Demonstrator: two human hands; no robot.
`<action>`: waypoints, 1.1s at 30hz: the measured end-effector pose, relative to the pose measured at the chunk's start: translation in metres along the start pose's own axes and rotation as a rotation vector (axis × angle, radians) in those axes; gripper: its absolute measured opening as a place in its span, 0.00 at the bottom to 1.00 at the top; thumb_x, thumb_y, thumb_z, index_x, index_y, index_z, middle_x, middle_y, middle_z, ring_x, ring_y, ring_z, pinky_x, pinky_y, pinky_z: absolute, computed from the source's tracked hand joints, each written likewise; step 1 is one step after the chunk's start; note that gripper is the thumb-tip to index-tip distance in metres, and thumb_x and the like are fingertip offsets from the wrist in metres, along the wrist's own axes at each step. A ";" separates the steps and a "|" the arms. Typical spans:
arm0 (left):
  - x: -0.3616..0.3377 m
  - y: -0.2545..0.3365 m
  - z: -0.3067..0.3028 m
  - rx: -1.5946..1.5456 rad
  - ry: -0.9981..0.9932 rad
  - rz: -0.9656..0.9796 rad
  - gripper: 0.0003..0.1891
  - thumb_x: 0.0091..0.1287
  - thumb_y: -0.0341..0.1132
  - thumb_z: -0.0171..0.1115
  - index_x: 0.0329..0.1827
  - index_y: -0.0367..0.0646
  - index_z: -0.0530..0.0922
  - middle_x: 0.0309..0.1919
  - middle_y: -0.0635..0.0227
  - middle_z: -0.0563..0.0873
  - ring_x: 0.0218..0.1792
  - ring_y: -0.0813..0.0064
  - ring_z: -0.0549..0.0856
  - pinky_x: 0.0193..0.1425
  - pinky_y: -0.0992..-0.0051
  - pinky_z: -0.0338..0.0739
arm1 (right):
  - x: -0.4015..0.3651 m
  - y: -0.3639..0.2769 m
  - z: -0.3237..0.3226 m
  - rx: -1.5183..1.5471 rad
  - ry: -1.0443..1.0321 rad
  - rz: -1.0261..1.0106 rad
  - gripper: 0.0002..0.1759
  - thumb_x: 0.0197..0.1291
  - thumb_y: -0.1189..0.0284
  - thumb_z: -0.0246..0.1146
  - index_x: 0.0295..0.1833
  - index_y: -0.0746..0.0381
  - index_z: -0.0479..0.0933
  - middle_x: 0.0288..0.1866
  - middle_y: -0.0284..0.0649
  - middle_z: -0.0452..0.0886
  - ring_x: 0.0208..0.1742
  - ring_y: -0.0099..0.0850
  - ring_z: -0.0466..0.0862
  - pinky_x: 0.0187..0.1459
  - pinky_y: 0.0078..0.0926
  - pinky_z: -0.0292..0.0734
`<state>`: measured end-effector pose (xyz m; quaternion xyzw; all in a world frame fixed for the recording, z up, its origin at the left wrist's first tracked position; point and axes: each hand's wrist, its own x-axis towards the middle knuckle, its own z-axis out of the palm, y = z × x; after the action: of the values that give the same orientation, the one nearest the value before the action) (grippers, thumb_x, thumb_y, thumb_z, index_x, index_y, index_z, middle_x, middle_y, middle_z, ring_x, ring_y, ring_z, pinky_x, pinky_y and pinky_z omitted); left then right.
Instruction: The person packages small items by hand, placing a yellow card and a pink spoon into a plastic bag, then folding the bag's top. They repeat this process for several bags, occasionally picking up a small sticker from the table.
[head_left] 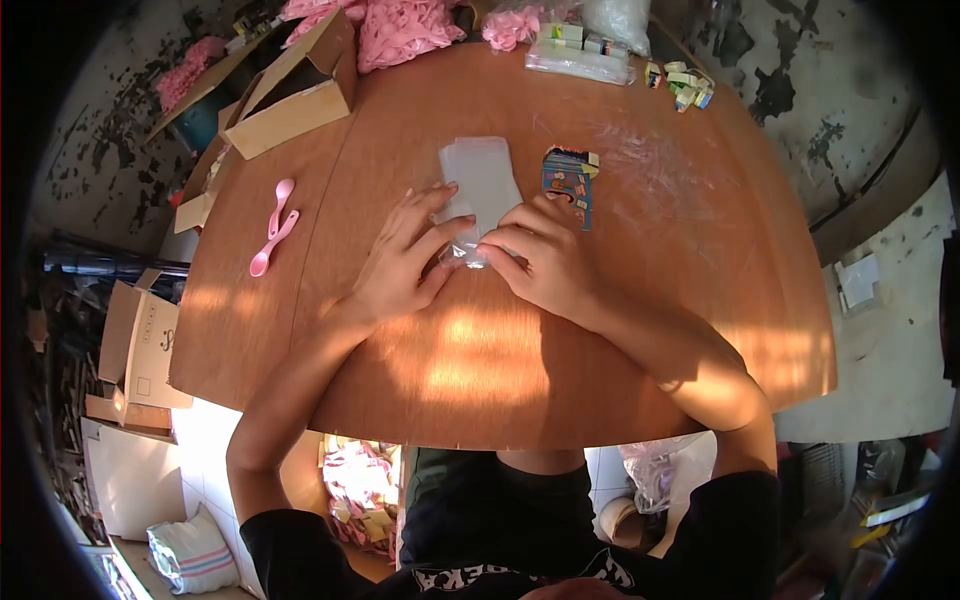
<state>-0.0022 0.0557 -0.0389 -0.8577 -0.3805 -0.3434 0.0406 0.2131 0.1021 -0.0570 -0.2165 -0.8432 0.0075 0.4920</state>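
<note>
Clear plastic sleeves [482, 180] lie in a small stack at the middle of the wooden table. My left hand [405, 250] rests on the stack's left side, fingers apart. My right hand [540, 250] pinches the near edge of the plastic between thumb and index finger. Just beyond my right hand sits a blue printed card [567, 185], partly covered by the fingers. Two pink spoons, one [283, 195] behind the other [270, 250], lie on the table at the left.
An open cardboard box [290, 120] stands at the back left, beside pink items [405, 35] in a heap. Plastic packs [578, 65] and small boxes [685, 85] sit at the back right. Thin clear scraps [655, 170] are scattered right of the card.
</note>
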 end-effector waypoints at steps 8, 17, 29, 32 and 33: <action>-0.016 -0.013 -0.003 -0.223 0.143 -0.006 0.07 0.61 0.26 0.67 0.42 0.41 0.85 0.41 0.62 0.88 0.47 0.63 0.87 0.63 0.59 0.75 | 0.005 -0.001 -0.010 -0.034 -0.031 0.076 0.08 0.54 0.67 0.70 0.36 0.58 0.82 0.35 0.33 0.80 0.37 0.36 0.78 0.45 0.34 0.70; -0.021 -0.021 -0.007 -0.819 0.420 -0.536 0.17 0.67 0.25 0.63 0.58 0.31 0.76 0.41 0.60 0.89 0.42 0.77 0.87 0.48 0.78 0.82 | -0.045 -0.079 -0.094 -0.524 -0.821 0.226 0.41 0.61 0.49 0.61 0.68 0.71 0.67 0.73 0.55 0.64 0.77 0.50 0.58 0.70 0.70 0.39; -0.015 0.000 -0.027 -1.137 0.375 -0.684 0.25 0.67 0.26 0.65 0.66 0.33 0.70 0.39 0.63 0.89 0.42 0.81 0.87 0.52 0.79 0.81 | -0.077 -0.141 -0.137 -0.274 -0.754 -0.199 0.11 0.55 0.72 0.68 0.45 0.54 0.86 0.47 0.30 0.85 0.51 0.28 0.83 0.61 0.46 0.73; -0.018 0.000 -0.022 -1.125 0.363 -0.622 0.27 0.66 0.26 0.65 0.68 0.33 0.68 0.40 0.64 0.89 0.41 0.82 0.86 0.51 0.80 0.80 | -0.050 -0.133 -0.141 0.017 -0.586 -0.151 0.11 0.51 0.74 0.70 0.42 0.60 0.83 0.41 0.40 0.85 0.40 0.37 0.86 0.50 0.40 0.80; -0.018 0.001 -0.023 -1.157 0.339 -0.626 0.27 0.66 0.25 0.65 0.68 0.33 0.67 0.39 0.63 0.89 0.41 0.82 0.86 0.50 0.79 0.80 | -0.037 -0.131 -0.143 0.038 -0.474 -0.136 0.11 0.49 0.78 0.71 0.41 0.63 0.83 0.38 0.42 0.85 0.38 0.36 0.86 0.44 0.36 0.82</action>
<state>-0.0226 0.0359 -0.0329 -0.5252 -0.3541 -0.6170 -0.4670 0.3012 -0.0591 0.0159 -0.1423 -0.9474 0.0409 0.2837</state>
